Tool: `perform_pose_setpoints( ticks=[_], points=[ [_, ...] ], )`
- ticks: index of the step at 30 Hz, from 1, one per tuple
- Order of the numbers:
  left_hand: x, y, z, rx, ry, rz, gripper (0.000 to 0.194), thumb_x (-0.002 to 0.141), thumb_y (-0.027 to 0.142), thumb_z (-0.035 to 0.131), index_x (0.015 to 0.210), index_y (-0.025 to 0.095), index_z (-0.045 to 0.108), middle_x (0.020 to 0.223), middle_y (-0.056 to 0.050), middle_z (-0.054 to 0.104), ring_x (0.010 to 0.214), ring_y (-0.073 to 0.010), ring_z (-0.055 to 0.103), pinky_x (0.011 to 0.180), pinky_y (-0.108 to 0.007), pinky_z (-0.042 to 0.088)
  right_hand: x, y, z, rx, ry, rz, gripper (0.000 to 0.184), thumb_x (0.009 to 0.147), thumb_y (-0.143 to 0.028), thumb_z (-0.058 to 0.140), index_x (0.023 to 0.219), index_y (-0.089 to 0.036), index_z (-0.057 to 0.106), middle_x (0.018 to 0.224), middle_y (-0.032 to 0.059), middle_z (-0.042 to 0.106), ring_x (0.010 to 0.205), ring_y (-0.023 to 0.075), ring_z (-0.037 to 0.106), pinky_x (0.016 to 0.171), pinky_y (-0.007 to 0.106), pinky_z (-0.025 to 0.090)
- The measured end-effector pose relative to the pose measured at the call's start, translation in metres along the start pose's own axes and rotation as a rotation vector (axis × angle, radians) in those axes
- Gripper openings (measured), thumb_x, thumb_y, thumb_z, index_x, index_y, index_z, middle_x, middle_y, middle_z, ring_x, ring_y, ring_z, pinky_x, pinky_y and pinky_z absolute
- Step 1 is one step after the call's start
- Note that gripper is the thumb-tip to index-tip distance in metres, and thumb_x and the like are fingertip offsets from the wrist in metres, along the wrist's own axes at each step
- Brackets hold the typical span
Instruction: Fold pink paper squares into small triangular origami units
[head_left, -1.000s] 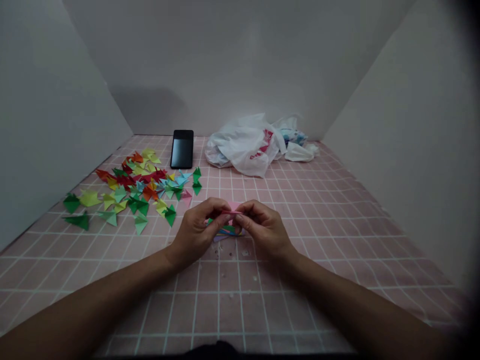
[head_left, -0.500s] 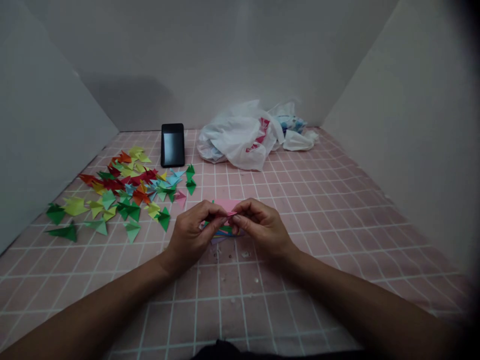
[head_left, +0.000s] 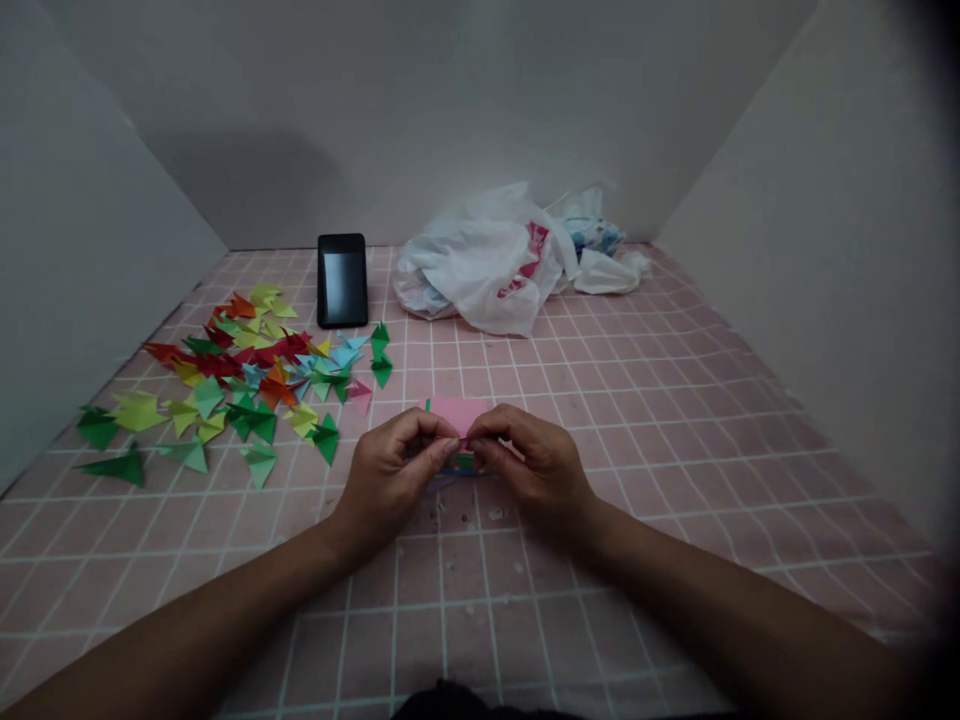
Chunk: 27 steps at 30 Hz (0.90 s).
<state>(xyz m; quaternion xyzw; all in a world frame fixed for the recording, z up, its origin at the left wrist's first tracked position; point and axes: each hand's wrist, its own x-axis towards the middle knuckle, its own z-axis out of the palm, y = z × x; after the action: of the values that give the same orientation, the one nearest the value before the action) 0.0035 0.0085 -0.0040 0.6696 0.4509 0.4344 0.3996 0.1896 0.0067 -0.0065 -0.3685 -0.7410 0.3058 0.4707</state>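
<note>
Judging by the many folded pieces (head_left: 255, 418) at left on the tabletop (head_left: 675, 420), much looks done, while flat sheets (head_left: 457, 411) seem left to fold. One pink paper (head_left: 463, 439), apparently midway, sits mostly hidden between the left hand (head_left: 394, 468) and right hand (head_left: 537, 466), which pinch it by the fingertips just above those sheets.

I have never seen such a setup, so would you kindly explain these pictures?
There is no machine: a person works bare-handed, filmed by one head-worn camera looking forward and down. The left hand and right hand together pinch a small pink piece, mostly hidden; a flat pink paper sheet shows behind. On the pink surface with white grid lines, many folded, colourful paper shapes lie to the left, with a black rectangular phone and a crumpled white plastic bag with red print farther back.
</note>
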Motion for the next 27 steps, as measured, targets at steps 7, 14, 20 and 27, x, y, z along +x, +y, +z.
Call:
perform_pose_setpoints(
  ticks=[7, 14, 20, 27],
  points=[
    [0.0006, 0.0018, 0.0011, -0.126, -0.001, -0.088, 0.005, 0.083, 0.020, 0.066, 0.079, 0.016, 0.067, 0.073, -0.001, 0.067, 0.067, -0.0117, 0.062, 0.062, -0.022, 0.049, 0.0023, -0.0002, -0.0027, -0.122, -0.026, -0.041, 0.011, 0.094, -0.014, 0.057, 0.087, -0.022, 0.060, 0.080, 0.0009, 0.067, 0.071, 0.0141, 0.062, 0.065, 0.026, 0.048],
    [-0.0011, 0.0056, -0.0006, 0.017, -0.019, 0.003, 0.008, 0.086, 0.019, 0.064, 0.079, 0.017, 0.065, 0.073, -0.001, 0.065, 0.067, -0.0125, 0.060, 0.061, -0.024, 0.047, 0.0015, -0.0023, -0.0045, -0.082, -0.067, 0.060, 0.012, 0.093, -0.015, 0.056, 0.083, -0.021, 0.059, 0.074, -0.0002, 0.065, 0.067, 0.0137, 0.060, 0.064, 0.027, 0.046],
    [-0.0006, 0.0056, -0.0012, 0.148, -0.016, 0.105, 0.007, 0.086, 0.017, 0.064, 0.079, 0.017, 0.065, 0.072, -0.001, 0.065, 0.067, -0.0129, 0.059, 0.061, -0.025, 0.045, 0.0014, -0.0011, -0.0019, 0.031, -0.089, 0.188, 0.011, 0.091, -0.015, 0.056, 0.081, -0.021, 0.058, 0.071, -0.0013, 0.061, 0.064, 0.0127, 0.058, 0.062, 0.027, 0.045],
    [-0.0013, 0.0011, 0.0006, 0.032, 0.010, -0.022, 0.010, 0.088, 0.023, 0.063, 0.080, 0.017, 0.065, 0.072, -0.002, 0.064, 0.066, -0.0137, 0.059, 0.059, -0.025, 0.047, 0.0024, 0.0049, -0.0018, 0.229, 0.045, 0.266, 0.007, 0.091, -0.019, 0.056, 0.086, -0.022, 0.059, 0.074, -0.0019, 0.060, 0.063, 0.0124, 0.059, 0.061, 0.027, 0.048]
  ],
)
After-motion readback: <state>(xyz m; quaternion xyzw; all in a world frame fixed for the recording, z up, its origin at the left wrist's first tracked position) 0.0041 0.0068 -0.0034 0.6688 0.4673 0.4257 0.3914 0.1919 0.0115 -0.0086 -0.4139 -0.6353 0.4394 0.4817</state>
